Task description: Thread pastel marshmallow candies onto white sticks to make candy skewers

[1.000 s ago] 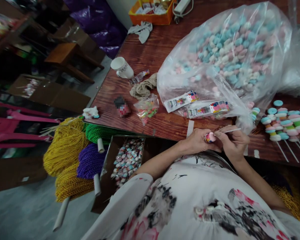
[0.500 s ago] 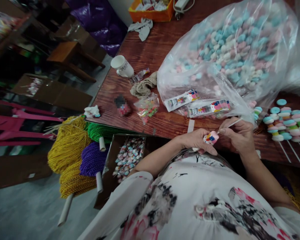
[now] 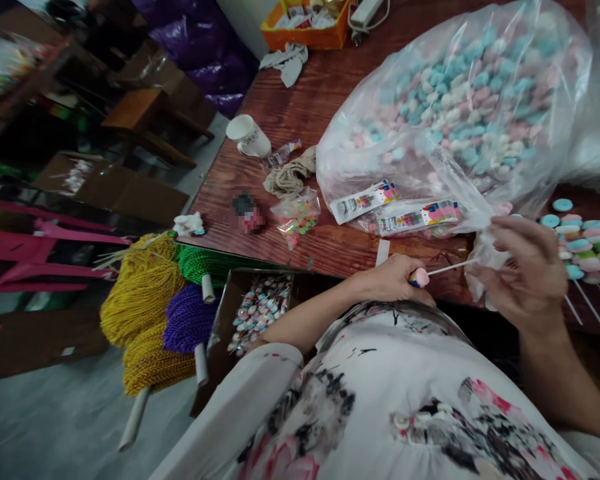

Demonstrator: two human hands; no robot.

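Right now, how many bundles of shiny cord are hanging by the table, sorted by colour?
Yellow cord bundles: 2
Green cord bundle: 1
Purple cord bundle: 1
Total: 4

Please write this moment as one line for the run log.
left hand: holds pink candy on stick | right hand: open by stick end | candy bag: behind

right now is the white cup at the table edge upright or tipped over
Tipped over: the white cup lies on its side on the wooden table, its open mouth facing the table's edge.
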